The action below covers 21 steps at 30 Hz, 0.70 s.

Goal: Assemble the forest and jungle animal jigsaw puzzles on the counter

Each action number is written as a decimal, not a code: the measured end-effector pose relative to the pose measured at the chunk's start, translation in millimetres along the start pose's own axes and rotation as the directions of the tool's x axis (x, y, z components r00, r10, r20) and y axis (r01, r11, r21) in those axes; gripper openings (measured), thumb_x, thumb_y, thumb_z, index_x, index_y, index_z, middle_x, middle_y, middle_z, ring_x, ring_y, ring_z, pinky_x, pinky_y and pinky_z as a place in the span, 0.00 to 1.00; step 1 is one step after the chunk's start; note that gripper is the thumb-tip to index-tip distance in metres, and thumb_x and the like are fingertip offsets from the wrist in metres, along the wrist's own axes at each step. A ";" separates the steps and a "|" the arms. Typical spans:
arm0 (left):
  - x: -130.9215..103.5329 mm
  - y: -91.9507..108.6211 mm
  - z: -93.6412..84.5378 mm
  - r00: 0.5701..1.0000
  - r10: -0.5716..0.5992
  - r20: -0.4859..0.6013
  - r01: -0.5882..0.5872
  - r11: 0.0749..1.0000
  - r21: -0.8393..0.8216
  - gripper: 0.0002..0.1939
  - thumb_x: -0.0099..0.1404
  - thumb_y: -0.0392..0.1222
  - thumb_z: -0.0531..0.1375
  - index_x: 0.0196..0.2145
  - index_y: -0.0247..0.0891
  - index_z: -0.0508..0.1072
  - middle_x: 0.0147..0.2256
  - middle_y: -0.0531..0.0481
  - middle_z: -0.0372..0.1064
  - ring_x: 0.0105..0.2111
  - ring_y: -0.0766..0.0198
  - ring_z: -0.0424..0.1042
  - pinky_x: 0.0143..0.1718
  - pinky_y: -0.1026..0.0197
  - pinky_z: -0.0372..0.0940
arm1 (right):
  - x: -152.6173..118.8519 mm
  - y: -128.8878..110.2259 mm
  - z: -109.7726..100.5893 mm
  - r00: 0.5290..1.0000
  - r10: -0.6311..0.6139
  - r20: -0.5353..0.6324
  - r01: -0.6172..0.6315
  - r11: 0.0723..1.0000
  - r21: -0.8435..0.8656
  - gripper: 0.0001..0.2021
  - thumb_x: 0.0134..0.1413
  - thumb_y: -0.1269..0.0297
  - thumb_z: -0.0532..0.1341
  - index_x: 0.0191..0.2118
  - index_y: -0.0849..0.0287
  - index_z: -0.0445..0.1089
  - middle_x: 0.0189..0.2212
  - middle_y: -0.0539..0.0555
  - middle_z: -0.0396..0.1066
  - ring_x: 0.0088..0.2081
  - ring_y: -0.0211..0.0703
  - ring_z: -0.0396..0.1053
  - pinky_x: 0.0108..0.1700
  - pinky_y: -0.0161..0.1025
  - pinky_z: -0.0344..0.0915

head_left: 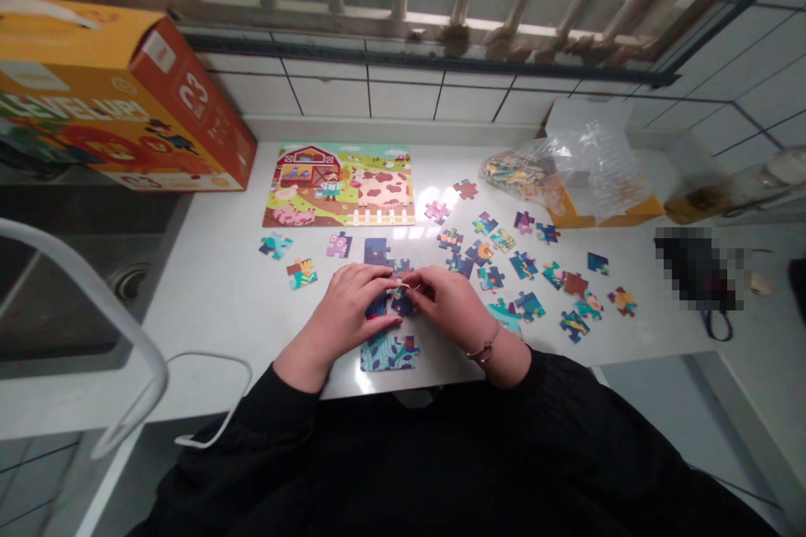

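Teal jigsaw section (384, 355) sits flat nearest me on white tabletop (214, 294), dark leaf shapes, straight lower edge. Dark blue piece (376, 249) lies flat farther up, straight outer sides. I cover most of the stretch between, so joints there can't be told. Dark patterned piece (403, 304) mid-stretch, partly hidden. Loose pieces (522, 265) scattered flat to my right, multicoloured, some touching. Three left pieces (303, 273) apart: one purple, two teal-mixed.

Left hand (353, 302), right hand (452, 300) amid puzzle pieces (524, 266)
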<state>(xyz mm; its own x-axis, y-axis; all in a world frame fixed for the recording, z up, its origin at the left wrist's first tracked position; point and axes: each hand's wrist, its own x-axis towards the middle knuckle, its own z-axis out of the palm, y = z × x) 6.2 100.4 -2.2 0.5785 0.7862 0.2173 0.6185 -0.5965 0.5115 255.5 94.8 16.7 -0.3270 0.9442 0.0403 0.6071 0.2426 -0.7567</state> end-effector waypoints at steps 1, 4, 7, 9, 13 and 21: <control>-0.1 0.0 0.0 1.000 0.002 0.002 -0.002 1.000 0.002 0.25 0.68 0.51 0.75 0.59 0.47 0.78 0.64 0.41 0.75 0.64 0.42 0.72 0.68 0.36 0.61 | -0.3 0.5 1.4 1.000 -0.024 -0.019 0.024 1.000 -0.019 0.10 0.68 0.74 0.68 0.50 0.54 0.80 0.46 0.55 0.83 0.44 0.46 0.79 0.50 0.43 0.73; -0.2 0.0 0.2 1.000 0.012 0.003 -0.012 1.000 0.003 0.21 0.69 0.52 0.74 0.56 0.47 0.80 0.64 0.42 0.74 0.64 0.43 0.71 0.68 0.36 0.61 | -4.7 3.0 4.3 0.993 -0.104 -0.054 0.098 0.990 -0.104 0.10 0.68 0.72 0.70 0.51 0.55 0.78 0.48 0.57 0.80 0.48 0.50 0.77 0.53 0.47 0.74; 0.0 0.4 0.1 1.000 0.008 0.003 -0.008 1.000 0.002 0.19 0.70 0.53 0.74 0.54 0.46 0.81 0.64 0.42 0.75 0.64 0.43 0.72 0.67 0.37 0.62 | -12.6 4.8 4.3 0.984 -0.176 -0.014 0.169 0.963 -0.209 0.13 0.63 0.67 0.75 0.51 0.56 0.77 0.48 0.59 0.79 0.51 0.56 0.75 0.56 0.53 0.73; 0.3 0.8 -0.3 1.000 0.001 0.007 -0.001 1.000 0.001 0.18 0.70 0.53 0.73 0.53 0.47 0.81 0.64 0.42 0.75 0.64 0.43 0.71 0.68 0.37 0.62 | -17.7 5.7 2.7 0.980 -0.199 0.023 0.198 0.945 -0.260 0.14 0.62 0.64 0.77 0.50 0.56 0.77 0.48 0.60 0.79 0.51 0.58 0.74 0.57 0.55 0.72; 0.6 1.4 -1.4 1.000 -0.002 0.022 0.002 1.000 -0.004 0.16 0.70 0.53 0.74 0.51 0.46 0.81 0.65 0.42 0.74 0.65 0.43 0.71 0.69 0.37 0.60 | -23.0 9.4 -3.7 0.977 -0.209 0.041 0.212 0.934 -0.287 0.10 0.65 0.64 0.75 0.49 0.55 0.78 0.48 0.60 0.79 0.50 0.57 0.74 0.55 0.54 0.72; 1.9 3.1 -3.3 0.999 -0.026 0.027 0.026 1.000 -0.018 0.15 0.70 0.53 0.73 0.49 0.45 0.81 0.65 0.43 0.75 0.65 0.43 0.71 0.68 0.36 0.61 | -20.8 20.3 -15.7 0.957 -0.277 0.088 0.290 0.915 -0.280 0.04 0.70 0.68 0.70 0.48 0.56 0.79 0.52 0.58 0.83 0.51 0.53 0.77 0.57 0.52 0.73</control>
<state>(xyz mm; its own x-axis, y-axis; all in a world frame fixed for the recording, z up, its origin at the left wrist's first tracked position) 7.5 100.6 2.6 0.5765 0.7967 0.1817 0.6240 -0.5727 0.5316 286.0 83.6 10.7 -0.5443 0.8169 0.1907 0.6637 0.5584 -0.4977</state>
